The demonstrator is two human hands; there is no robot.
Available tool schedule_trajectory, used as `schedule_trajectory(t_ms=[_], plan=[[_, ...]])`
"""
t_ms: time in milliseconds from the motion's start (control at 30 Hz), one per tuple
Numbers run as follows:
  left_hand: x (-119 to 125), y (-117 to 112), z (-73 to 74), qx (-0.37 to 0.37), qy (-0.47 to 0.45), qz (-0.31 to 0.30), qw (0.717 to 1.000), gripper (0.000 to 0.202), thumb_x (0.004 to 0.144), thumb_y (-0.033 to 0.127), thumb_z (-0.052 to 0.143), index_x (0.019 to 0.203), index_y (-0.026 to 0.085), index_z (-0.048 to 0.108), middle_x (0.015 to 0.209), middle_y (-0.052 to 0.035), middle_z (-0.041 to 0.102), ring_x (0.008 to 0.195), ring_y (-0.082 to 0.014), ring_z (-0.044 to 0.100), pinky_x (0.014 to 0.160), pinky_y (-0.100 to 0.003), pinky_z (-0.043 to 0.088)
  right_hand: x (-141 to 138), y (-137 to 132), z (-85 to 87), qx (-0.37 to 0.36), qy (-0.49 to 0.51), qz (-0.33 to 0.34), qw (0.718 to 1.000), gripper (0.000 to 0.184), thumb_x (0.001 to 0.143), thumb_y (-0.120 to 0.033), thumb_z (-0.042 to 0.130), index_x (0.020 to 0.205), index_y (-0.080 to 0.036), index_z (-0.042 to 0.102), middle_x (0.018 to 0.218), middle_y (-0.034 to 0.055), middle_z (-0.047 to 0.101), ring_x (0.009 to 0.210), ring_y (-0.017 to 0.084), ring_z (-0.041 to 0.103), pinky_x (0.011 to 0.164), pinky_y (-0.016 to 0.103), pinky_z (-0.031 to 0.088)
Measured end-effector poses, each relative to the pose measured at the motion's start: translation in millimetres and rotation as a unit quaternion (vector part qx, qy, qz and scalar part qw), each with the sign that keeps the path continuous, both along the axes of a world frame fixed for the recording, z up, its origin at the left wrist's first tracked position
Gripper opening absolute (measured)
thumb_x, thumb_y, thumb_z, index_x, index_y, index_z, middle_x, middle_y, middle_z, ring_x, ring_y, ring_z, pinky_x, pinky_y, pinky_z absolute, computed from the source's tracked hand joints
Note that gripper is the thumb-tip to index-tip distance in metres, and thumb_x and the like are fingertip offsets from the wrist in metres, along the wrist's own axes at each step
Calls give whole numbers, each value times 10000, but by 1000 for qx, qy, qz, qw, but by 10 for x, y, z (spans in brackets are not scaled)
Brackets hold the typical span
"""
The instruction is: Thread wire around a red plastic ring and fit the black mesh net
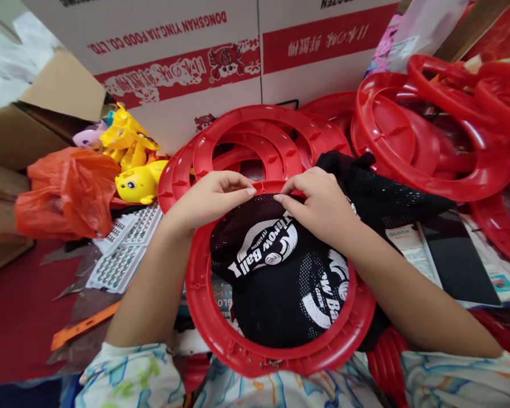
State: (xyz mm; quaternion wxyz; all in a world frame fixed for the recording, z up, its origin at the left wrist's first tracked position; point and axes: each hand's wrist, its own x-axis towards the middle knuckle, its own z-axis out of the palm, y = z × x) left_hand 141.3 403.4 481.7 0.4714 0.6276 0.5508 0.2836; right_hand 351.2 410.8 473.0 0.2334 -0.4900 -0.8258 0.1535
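A red plastic ring lies in front of me with a black mesh net, printed "Throw Ball" in white, draped over it. My left hand pinches the net's edge at the ring's far rim, fingers closed. My right hand pinches the same edge just to the right, fingertips almost touching the left ones. More black mesh trails off to the right, behind my right wrist.
Stacked red rings lie beyond my hands, more red rings at the right. A white and red carton stands behind. Yellow toys, an orange bag and blister sheets sit left.
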Motion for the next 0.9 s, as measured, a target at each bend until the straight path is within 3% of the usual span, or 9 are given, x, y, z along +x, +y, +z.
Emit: schedule_trajectory(t_ms=[133,233,500,800,900], plan=[[-30,-14,-1,1,9,-26,1000,254,784,399,684,859,157,703,875,-44,698,785,-168,632,723,-293,506,48,-27,-114,126,50,52,989,136,891,-212,564,953,-173,678,852,44,682,822,187,585,795,325,435],[-42,-7,-3,39,26,-52,998,216,743,356,725,838,162,712,900,-37,697,843,-171,627,762,-283,503,91,-39,-159,200,47,129,970,197,911,-182,521,958,-191,712,834,36,662,787,172,560,762,312,444],[-61,-48,35,44,36,-43,997,108,780,208,610,763,179,712,869,-40,704,706,-144,600,612,-249,455,102,-20,-197,230,-24,193,953,284,938,-180,466,1052,-148,724,842,72,623,778,178,508,745,340,437],[-42,-57,67,43,68,-40,996,83,761,217,620,715,172,672,726,-22,645,623,-127,534,563,-251,399,71,-18,-178,293,-69,185,936,303,950,-187,442,1068,-103,708,850,91,609,767,203,483,728,370,431],[-43,-49,49,40,58,-23,997,63,749,183,600,740,171,661,754,-27,650,637,-132,542,584,-262,411,71,-15,-168,300,-79,188,932,324,963,-206,432,1129,-148,704,826,76,584,742,199,458,700,358,410]])
